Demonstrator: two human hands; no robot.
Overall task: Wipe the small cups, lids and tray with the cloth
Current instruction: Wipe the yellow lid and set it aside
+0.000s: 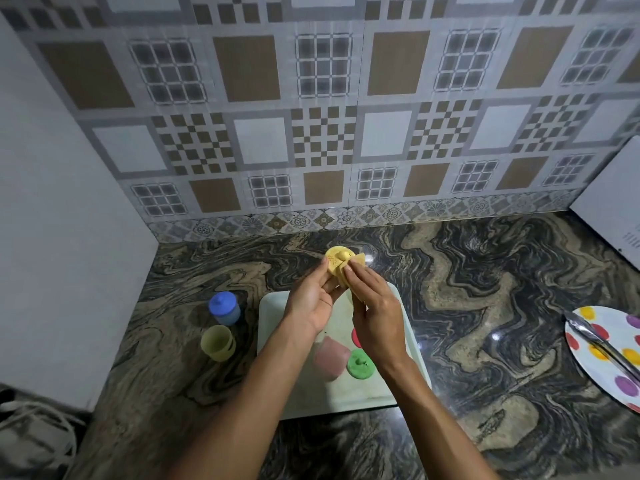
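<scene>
- works at a dark, swirled bench [485, 306] set against a tiled wall.
- keeps the pale tray [273, 317] flat at the middle of the bench, probably as a holding place for pieces yet to be wiped.
- leaves a spotted plate [595, 372] with tongs [588, 332] well off to the right, apart from the work.
- holds both hands up over the tray's far edge: cradles the yellow lid [336, 258] in the left hand [311, 303], fingers curled at its rim to steady it; pinches the yellow cloth [356, 263] against the lid's side with the right hand [375, 310], fingers pressed together, likely for rubbing.
- stands the blue-lidded cup [224, 308] and the yellow-green cup [218, 342] upright on the bench just left of the tray, seemingly as finished pieces.
- lets the pink cup [329, 355] lie on its side on the tray, beside the green lid [360, 363] and a red lid [356, 337] half hidden behind the right wrist.
</scene>
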